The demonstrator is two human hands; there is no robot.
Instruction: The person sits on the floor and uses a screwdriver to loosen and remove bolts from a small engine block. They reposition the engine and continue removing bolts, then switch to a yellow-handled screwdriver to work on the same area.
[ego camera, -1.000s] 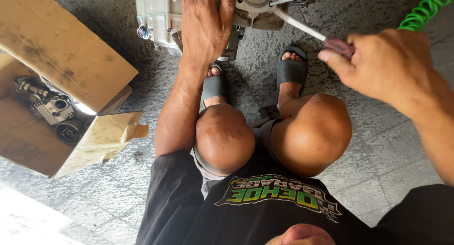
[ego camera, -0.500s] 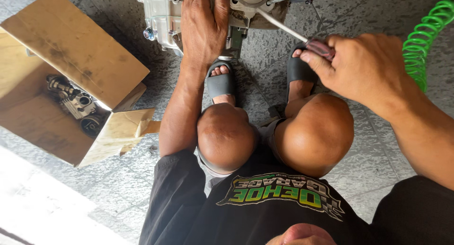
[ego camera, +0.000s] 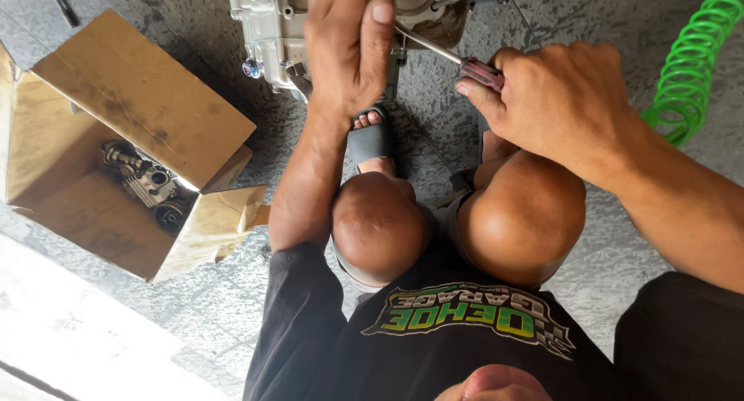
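engine (ego camera: pixel 271 21) on floor by feet | left hand (ego camera: pixel 349 48) pressed flat on casing, steadying | right hand (ego camera: pixel 562 99) clenched round screwdriver (ego camera: pixel 465 60), tip at engine | stage: mid-job, casing closed | box (ego camera: pixel 132 122) holds another part

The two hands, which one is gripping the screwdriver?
The right hand: it is closed around the red-handled screwdriver, whose shaft runs to the engine. The left hand lies flat on the engine, holding no tool.
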